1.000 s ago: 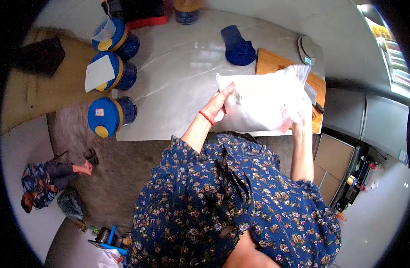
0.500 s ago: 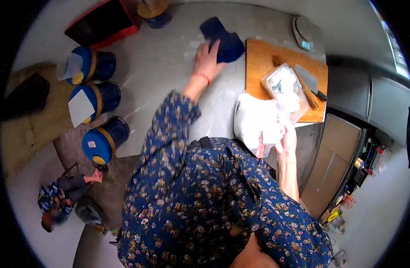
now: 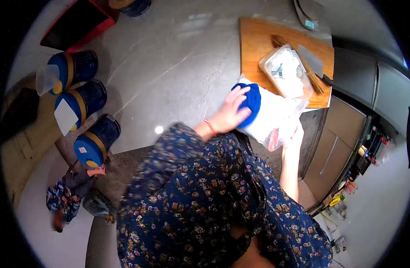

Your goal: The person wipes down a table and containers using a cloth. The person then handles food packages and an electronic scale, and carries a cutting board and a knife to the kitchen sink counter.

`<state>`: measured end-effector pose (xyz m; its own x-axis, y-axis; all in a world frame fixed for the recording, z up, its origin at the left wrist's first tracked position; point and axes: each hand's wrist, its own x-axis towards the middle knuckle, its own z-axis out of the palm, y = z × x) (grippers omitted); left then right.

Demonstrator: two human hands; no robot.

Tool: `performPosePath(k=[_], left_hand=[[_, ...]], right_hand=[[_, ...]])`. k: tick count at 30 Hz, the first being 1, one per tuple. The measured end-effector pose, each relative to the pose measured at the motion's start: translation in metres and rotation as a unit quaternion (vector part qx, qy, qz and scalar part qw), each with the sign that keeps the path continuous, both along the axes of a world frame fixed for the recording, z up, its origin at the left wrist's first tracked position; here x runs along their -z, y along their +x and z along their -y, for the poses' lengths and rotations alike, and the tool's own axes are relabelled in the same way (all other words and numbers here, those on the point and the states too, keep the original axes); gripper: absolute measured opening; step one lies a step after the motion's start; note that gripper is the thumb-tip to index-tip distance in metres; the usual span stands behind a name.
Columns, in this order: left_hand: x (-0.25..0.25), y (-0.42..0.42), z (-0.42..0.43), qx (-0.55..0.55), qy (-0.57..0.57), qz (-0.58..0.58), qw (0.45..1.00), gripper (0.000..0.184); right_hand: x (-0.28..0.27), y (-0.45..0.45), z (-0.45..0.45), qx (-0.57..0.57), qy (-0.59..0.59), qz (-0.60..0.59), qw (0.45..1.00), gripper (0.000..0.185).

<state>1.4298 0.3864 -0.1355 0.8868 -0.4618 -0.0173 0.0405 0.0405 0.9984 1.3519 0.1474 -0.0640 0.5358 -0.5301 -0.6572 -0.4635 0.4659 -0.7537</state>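
Observation:
My left hand (image 3: 228, 112) lies over a bunched blue cloth (image 3: 251, 107), fingers curled on it, and presses it to the side of a bulky white plastic bag (image 3: 272, 109). My right hand (image 3: 294, 133) grips that bag from its right side; the bag partly hides the fingers. The bag is at the table's front edge, close to my body. Behind it, a clear plastic box (image 3: 286, 73) with white packets inside sits on a wooden board (image 3: 252, 49).
A straw brush (image 3: 320, 82) and a cleaver (image 3: 311, 60) lie on the board, with a scale (image 3: 307, 15) behind. Several blue tubs (image 3: 89, 100) line the grey table's (image 3: 165, 71) left side, near a red-edged black box (image 3: 75, 24). Another person (image 3: 69, 196) sits at lower left.
My left hand has brought the blue cloth from the far part of the table to the white bag. My right hand stays on the bag. The view has shifted a little.

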Motion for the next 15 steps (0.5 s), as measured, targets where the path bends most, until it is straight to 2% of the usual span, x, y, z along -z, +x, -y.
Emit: performPosePath(k=[1,2,5,6,9,12,15], left_hand=[[0.012,-0.02,0.02,-0.053,0.053,0.094,0.993,0.046],[0.001,-0.015,0.029,-0.082,0.058,0.024,0.995,0.043],[0.023,0.008,0.041,-0.118,0.053,-0.062,0.99,0.035],[0.015,0.027,0.038,-0.122,0.037,-0.129,0.983,0.032],[0.053,0.04,0.043,-0.139,0.133,-0.052,0.98,0.031],[0.061,0.059,0.038,-0.122,0.11,-0.023,0.986,0.03],[0.052,0.024,0.026,-0.13,0.081,0.003,0.988,0.031]], right_hand=[[-0.005,0.003,0.0,0.015,0.021,-0.001,1.0,0.03],[-0.008,0.006,-0.002,0.025,0.033,0.0,0.999,0.03],[-0.01,0.016,-0.011,0.052,0.074,0.006,0.996,0.031],[-0.007,0.021,-0.013,0.057,0.092,0.015,0.994,0.032],[-0.004,0.024,-0.024,0.041,0.12,0.039,0.991,0.034],[-0.001,0.024,-0.026,0.051,0.126,0.057,0.989,0.036],[-0.006,0.028,-0.028,0.064,0.124,0.059,0.988,0.036]])
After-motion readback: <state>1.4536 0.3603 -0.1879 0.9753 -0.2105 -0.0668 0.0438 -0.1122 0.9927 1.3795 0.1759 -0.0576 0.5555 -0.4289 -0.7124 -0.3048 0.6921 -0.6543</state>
